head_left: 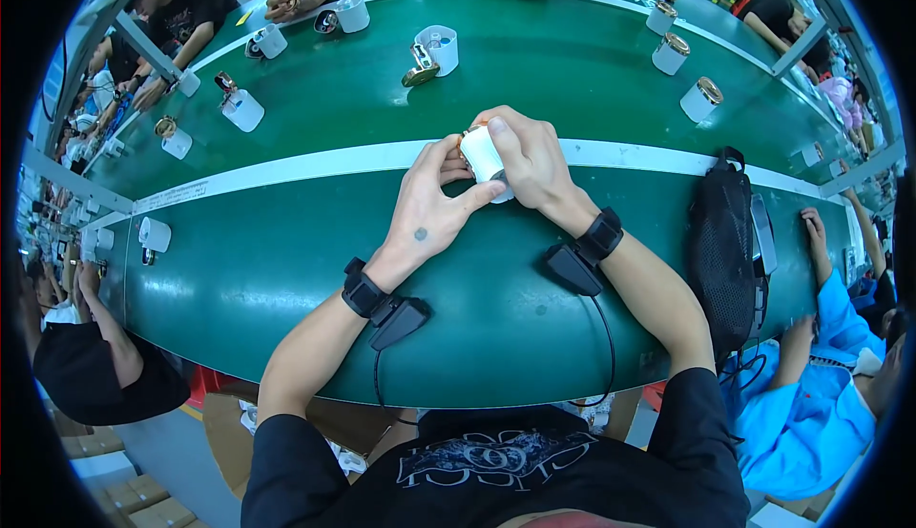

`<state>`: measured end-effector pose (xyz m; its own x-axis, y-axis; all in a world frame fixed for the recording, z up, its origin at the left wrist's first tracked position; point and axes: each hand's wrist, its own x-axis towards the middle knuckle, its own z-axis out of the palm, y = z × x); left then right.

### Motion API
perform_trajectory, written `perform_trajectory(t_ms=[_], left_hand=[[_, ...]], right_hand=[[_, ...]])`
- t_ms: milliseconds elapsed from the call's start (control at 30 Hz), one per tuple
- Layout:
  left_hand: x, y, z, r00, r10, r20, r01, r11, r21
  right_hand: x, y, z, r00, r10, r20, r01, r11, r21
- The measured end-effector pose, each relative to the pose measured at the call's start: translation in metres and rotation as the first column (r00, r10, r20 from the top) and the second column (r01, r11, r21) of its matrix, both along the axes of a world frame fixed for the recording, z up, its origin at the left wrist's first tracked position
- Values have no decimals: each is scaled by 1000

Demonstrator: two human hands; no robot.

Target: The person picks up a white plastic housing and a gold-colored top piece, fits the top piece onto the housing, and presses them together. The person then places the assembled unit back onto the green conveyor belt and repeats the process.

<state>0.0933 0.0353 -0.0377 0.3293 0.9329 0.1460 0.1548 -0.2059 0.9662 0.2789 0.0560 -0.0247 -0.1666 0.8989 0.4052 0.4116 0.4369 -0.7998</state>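
the left hand (429,194) and right hand (531,161) are together, clamped around the gold-edged white housing (485,151) between them, in what looks like a pressing or fitting step, so the next move seems to call for steady, even pressure from both.

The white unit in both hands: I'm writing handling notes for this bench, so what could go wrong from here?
If the grip of the left hand or right hand slipped, the white unit might drop onto the green table. The black mesh bag lies close to the right elbow, so a sideways swing could knock it.
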Motion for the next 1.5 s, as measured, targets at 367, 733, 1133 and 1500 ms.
perform_trajectory(t_ms=[367, 733, 1133, 1500], left_hand=[[27, 62, 9, 998, 26, 64, -43, 959, 279], [-4, 137, 12, 770, 487, -412, -244, 821, 516], [-30, 16, 74, 961, 95, 259, -17, 958, -287], [-30, -21, 66, 971, -157, 180, 202, 941, -270]], right_hand=[[30, 20, 9, 978, -193, 79, 199, 977, -75], [75, 45, 0, 868, -468, 165, 428, 874, 229], [-38, -53, 73, 949, -183, 257, 88, 935, 344], [-36, -68, 75, 879, -145, 455, 55, 977, 207]])
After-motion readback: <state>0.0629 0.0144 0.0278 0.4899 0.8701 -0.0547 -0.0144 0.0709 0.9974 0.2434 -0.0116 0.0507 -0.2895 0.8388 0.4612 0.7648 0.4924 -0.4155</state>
